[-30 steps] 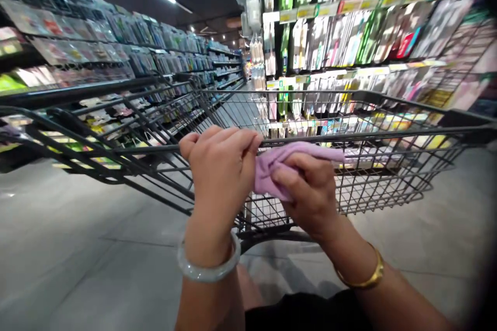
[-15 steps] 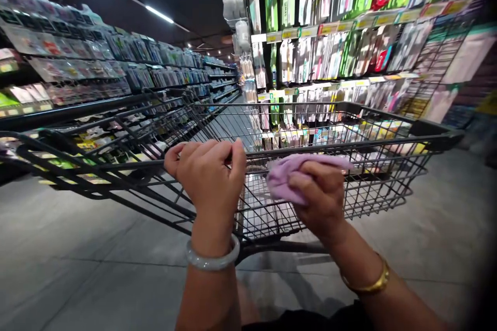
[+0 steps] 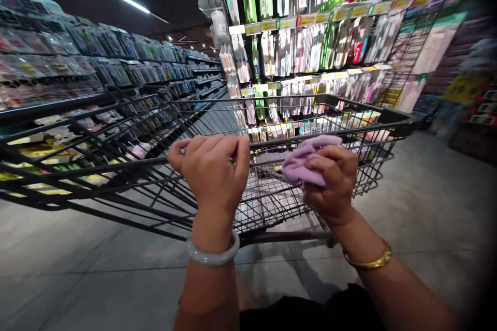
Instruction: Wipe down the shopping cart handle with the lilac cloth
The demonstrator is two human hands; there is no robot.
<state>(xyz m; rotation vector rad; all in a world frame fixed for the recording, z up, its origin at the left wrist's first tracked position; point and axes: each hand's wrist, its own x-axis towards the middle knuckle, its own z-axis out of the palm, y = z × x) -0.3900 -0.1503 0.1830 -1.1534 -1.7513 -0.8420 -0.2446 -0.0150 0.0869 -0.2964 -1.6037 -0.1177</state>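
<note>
A black wire shopping cart [image 3: 361,114] fills the middle of the view, its near rail running across in front of me. My left hand [image 3: 212,173] is closed round that rail, a pale bangle on the wrist. My right hand [image 3: 332,181], with a gold bangle on its wrist, grips a lilac cloth [image 3: 305,160] and presses it onto the same rail a little to the right. The two hands are a short gap apart. The cart's basket looks empty.
Shelves of packaged goods [image 3: 58,62] line the left of the aisle. A tall rack of hanging packets [image 3: 318,36] stands close on the right. Grey tiled floor [image 3: 423,196] spreads around the cart. Strip lights run along the dark ceiling.
The cart and view have swung toward the right rack. My right hand with the cloth has slid right along the rail, away from my left hand, which keeps its grip.
</note>
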